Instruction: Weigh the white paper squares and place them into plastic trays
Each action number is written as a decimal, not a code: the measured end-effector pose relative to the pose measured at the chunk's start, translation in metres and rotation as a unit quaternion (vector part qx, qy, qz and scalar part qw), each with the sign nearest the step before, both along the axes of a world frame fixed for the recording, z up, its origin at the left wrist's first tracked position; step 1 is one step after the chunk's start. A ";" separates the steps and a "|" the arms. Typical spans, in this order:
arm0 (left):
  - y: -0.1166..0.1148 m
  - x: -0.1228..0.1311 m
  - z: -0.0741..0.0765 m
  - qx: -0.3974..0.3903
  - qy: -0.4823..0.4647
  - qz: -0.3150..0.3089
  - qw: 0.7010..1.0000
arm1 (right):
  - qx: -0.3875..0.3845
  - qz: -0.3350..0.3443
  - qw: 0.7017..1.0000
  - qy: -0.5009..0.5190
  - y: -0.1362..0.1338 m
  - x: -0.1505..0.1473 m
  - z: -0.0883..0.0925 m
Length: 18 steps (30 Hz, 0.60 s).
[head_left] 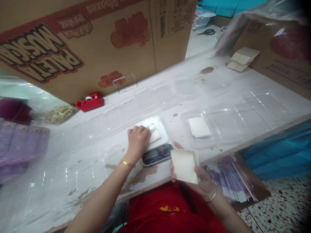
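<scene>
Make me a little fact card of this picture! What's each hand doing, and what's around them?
Left hand: fingers on small flat cream pieces; can't tell if gripped
Under those pieces: flat white scale with a black panel
Scale reading: too blurry to read
Right hand: holding flat square cream sheets
Tray beside the scale: clear plastic tray with a cream square stack inside
Far side: big brown cardboard box with red printing
By the box: red tape dispenser
</scene>
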<state>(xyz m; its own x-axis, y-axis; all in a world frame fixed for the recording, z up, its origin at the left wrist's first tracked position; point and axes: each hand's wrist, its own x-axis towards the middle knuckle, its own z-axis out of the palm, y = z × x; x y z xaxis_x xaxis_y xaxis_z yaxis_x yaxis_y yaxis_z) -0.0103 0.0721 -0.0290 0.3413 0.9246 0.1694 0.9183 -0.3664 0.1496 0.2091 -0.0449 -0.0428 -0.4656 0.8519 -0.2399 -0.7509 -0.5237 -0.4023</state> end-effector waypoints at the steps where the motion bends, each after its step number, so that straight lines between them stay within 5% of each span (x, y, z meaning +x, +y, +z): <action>1: 0.000 0.001 -0.001 0.004 0.005 0.003 1.000 | -0.002 0.001 1.000 -0.002 0.000 0.000 -0.001; 6: 0.006 0.001 -0.006 -0.009 0.000 0.002 1.000 | -0.010 -0.009 1.000 -0.009 -0.001 -0.002 -0.004; 10: 0.011 -0.012 -0.001 -0.063 -0.112 0.024 0.991 | -0.031 -0.029 0.999 -0.018 0.000 -0.001 -0.006; 15: -0.013 -0.014 0.040 -0.136 -0.341 -0.030 0.930 | -0.027 -0.037 0.999 -0.014 0.004 -0.002 -0.007; 18: -0.049 0.010 0.060 -0.119 -0.306 -0.127 0.936 | -0.033 -0.033 0.999 0.007 0.003 -0.006 -0.009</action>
